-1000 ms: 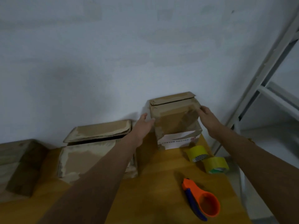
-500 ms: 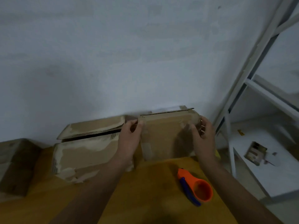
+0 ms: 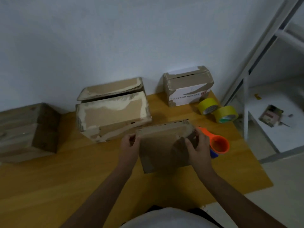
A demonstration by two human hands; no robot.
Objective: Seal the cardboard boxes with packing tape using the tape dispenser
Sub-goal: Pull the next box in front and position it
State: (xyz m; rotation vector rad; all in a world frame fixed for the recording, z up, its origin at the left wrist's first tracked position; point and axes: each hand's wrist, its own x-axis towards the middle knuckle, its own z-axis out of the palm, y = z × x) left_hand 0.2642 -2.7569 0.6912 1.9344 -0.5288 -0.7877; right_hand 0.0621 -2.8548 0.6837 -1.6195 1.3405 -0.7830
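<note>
You stand at a wooden table (image 3: 65,186) and hold a small cardboard box (image 3: 162,148) between both hands, near the middle of the table and close to you. Your left hand (image 3: 130,145) grips the box's left edge, fingers curled round the upper corner. Your right hand (image 3: 197,148) clasps the right end, with the fingers wrapped over the side. Holding it at both ends seems meant to steady it and square it up in front of you, where taping is easiest. Whether the box's bottom already rests on the table, I cannot tell.

The tape dispenser (image 3: 217,143), orange with a blue handle, lies just right of the box, partly hidden behind your right hand, untouched. It appears placed for a quick reach with that hand.

Farther away, against the wall, stand more boxes. A large worn box (image 3: 111,116) sits at the centre left with its flap ajar, so it likely waits for sealing. A smaller box with a white label (image 3: 187,89) stands far right, its top slit open too. A dark box (image 3: 28,130) sits at the far left edge. Two yellow tape rolls (image 3: 217,110) lie just beside the labelled box, at the table's right edge, probably spares.
</note>
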